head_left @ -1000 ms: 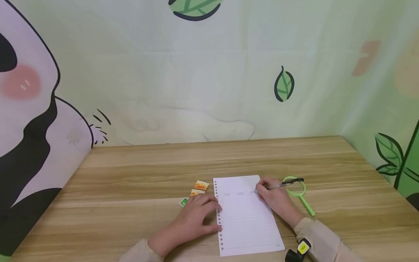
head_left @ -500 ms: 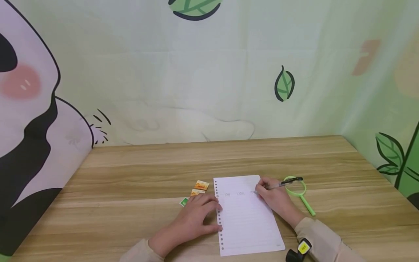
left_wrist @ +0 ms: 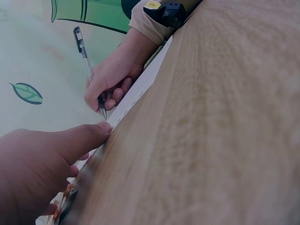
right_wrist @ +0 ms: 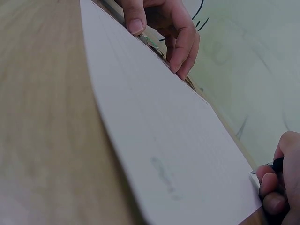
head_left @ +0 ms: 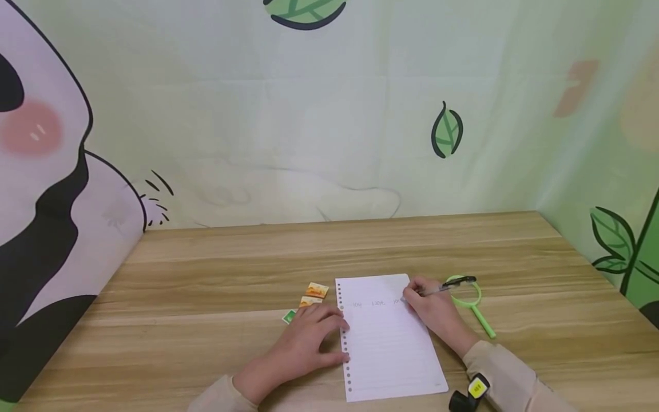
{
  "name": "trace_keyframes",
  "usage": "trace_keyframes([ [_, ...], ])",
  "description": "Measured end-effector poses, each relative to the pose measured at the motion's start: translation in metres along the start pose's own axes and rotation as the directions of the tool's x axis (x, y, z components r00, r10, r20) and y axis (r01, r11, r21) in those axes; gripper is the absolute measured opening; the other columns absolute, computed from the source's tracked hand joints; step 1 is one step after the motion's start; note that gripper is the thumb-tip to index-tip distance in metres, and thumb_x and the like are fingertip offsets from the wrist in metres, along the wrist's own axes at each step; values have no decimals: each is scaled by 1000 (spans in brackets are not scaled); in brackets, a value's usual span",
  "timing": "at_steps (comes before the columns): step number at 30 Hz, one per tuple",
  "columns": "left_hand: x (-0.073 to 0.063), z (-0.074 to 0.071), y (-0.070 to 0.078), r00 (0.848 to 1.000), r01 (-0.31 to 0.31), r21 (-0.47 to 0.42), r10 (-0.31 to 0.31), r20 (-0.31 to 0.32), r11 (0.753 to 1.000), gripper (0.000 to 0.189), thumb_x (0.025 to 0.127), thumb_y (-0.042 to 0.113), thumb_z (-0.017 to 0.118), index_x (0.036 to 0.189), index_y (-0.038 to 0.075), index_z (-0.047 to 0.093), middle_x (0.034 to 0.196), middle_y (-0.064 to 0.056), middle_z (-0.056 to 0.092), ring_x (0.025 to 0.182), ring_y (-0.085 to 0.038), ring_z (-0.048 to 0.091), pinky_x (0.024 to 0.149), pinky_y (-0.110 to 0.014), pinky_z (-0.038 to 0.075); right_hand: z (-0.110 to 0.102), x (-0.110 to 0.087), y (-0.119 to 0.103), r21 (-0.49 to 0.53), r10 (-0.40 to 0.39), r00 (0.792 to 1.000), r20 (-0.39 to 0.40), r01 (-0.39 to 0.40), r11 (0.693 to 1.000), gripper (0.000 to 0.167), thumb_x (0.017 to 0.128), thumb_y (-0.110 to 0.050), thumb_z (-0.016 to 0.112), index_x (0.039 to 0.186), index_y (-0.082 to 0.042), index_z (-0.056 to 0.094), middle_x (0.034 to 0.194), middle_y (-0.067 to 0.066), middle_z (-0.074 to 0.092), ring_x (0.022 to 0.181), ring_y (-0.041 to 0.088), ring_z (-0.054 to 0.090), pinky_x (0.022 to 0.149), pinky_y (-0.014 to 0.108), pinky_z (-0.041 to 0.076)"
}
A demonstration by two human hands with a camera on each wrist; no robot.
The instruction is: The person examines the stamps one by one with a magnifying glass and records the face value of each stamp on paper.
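Note:
A white lined loose-leaf sheet (head_left: pixel 391 349) with punched holes down its left edge lies on the table. Small handwriting runs in a row near its top. My right hand (head_left: pixel 435 306) pinches a clear-barrelled pen (left_wrist: pixel 84 51) with a black cap end, its tip at the paper by the right end of that row. My left hand (head_left: pixel 306 340) rests at the sheet's punched edge, thumb and fingertips touching it, fingers loosely bent. Partly under and beyond the left fingers are two orange stamp-like cards (head_left: pixel 317 290) and a green one (head_left: pixel 289 316).
A green magnifying glass (head_left: pixel 483 321) lies just right of the right hand, its ring partly behind the pen. The wooden table (head_left: pixel 206 274) backs onto a printed curtain (head_left: pixel 329 114) with leaves and a panda. A black wrist device (head_left: pixel 465 397) sits on the right sleeve.
The pen tilts slightly as the right hand makes small movements at the end of the written row. The left hand and the sheet stay in place.

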State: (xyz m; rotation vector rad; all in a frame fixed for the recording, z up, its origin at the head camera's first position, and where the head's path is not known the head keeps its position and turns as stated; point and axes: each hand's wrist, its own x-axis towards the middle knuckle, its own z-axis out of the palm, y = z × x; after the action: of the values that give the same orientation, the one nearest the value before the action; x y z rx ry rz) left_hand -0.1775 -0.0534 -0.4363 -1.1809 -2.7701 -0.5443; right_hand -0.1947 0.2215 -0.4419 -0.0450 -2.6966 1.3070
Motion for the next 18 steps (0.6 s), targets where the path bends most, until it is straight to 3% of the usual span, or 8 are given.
trace_keyframes([
  [5,0,0,0,1000,-2,2,2,1,1000,39,79,47,74,109,24,63,125,3,58,122,-18,51,107,-45,39,-1,0,-1,22,-12,1000,-19,12,1000,18,87,-8,53,69,-7,58,57,-1,52,58,13,48,53,21,36],
  [18,0,0,-1,1000,-4,4,4,-3,1000,40,79,47,74,109,24,63,124,3,58,122,-17,50,108,-45,38,0,-1,-1,15,-19,999,30,19,1000,13,85,-9,54,73,-8,59,60,-1,52,59,13,47,53,21,35],
])
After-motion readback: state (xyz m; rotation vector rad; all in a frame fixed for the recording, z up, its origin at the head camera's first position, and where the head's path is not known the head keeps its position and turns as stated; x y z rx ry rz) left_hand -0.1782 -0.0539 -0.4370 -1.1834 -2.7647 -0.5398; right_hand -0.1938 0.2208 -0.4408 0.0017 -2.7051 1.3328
